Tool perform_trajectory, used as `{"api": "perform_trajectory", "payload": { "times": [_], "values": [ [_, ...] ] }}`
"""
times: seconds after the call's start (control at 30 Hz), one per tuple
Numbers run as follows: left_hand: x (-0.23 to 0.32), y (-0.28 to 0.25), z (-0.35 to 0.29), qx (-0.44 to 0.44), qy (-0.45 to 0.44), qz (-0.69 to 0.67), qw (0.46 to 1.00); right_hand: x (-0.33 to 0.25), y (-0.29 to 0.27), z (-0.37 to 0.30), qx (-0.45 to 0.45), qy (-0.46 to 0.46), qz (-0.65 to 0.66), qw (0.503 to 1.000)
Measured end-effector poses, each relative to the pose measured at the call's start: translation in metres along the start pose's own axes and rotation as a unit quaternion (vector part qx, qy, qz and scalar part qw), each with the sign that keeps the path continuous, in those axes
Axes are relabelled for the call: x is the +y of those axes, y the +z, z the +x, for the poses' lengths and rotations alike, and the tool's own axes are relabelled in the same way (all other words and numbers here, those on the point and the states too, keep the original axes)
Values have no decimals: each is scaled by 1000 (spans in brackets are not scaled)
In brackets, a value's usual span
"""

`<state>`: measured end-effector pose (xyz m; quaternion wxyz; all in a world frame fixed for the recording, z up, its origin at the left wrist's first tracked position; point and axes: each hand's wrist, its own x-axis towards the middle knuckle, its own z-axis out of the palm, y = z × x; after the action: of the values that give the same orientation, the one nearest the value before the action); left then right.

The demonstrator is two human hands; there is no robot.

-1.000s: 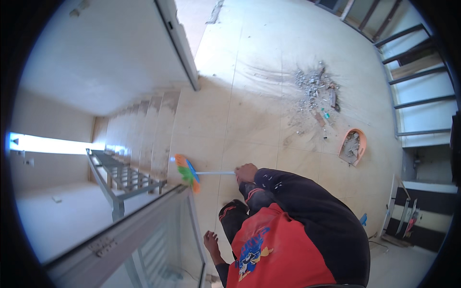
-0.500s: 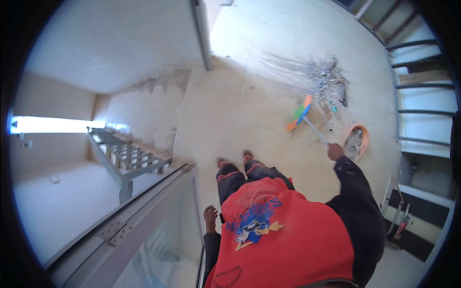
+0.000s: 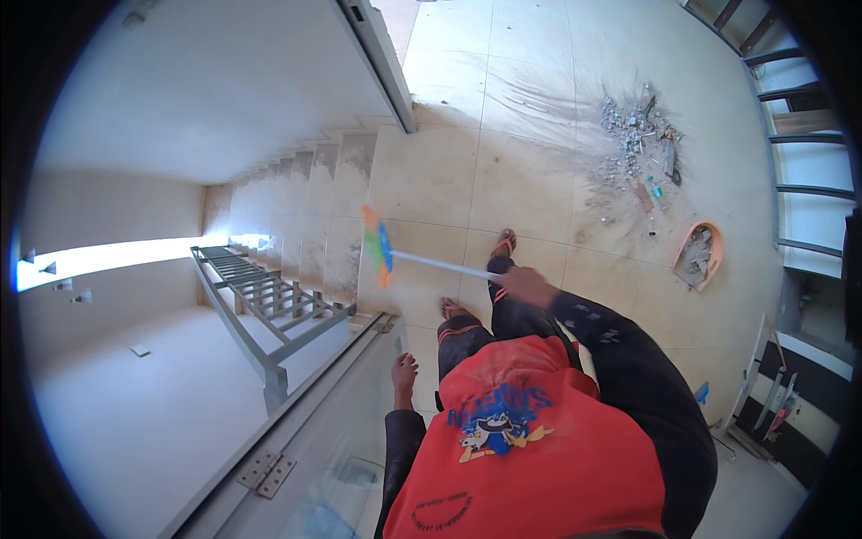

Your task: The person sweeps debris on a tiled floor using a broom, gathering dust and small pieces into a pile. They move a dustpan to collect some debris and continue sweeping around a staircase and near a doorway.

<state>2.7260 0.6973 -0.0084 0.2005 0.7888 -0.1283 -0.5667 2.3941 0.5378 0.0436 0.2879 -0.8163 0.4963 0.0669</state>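
Observation:
My right hand (image 3: 528, 288) is wrapped round the pale handle of a broom (image 3: 440, 263), in front of my legs. Its orange, green and blue bristle head (image 3: 378, 247) points left, near the foot of the stairs. At my left side my left hand (image 3: 405, 375) hangs with loosely bent fingers and nothing in it, close to the glass door. A pile of grey rubble and dust (image 3: 636, 135) lies on the tiles ahead to the right. Nearer stands an orange scoop-shaped pan (image 3: 716, 251) with grey debris in it.
Dusty stairs (image 3: 296, 207) with a grey metal railing (image 3: 269, 364) drop away on the left. A hinged, glazed door (image 3: 346, 449) stands by my left arm. Dark metal bars (image 3: 813, 191) line the right side. Strips and tools (image 3: 779, 404) lean at the lower right.
My right hand has swung the broom leftward, from beside the rubble to near the stairs. One foot has stepped forward, and the view has shifted. The rubble and orange pan stay on the floor.

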Motion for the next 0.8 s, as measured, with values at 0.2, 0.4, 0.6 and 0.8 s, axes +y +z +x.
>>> {"api": "perform_trajectory", "payload": {
  "times": [0.2, 0.4, 0.6, 0.8],
  "values": [
    [60, 10, -6, 55, 6, -40, 998, 14, -22, 95, -24, 2, 29, 999],
    [69, 63, 8, -13, -43, 7, 999, 159, -85, -26, -40, 133, -38, 990],
    [123, 110, 52, -83, -14, 112, 990, 242, -132, -140, -91, 370, -105, 919],
    [223, 135, 84, -69, 51, 127, 988, 253, -141, -171, -57, 395, -38, 916]
  ]
}}
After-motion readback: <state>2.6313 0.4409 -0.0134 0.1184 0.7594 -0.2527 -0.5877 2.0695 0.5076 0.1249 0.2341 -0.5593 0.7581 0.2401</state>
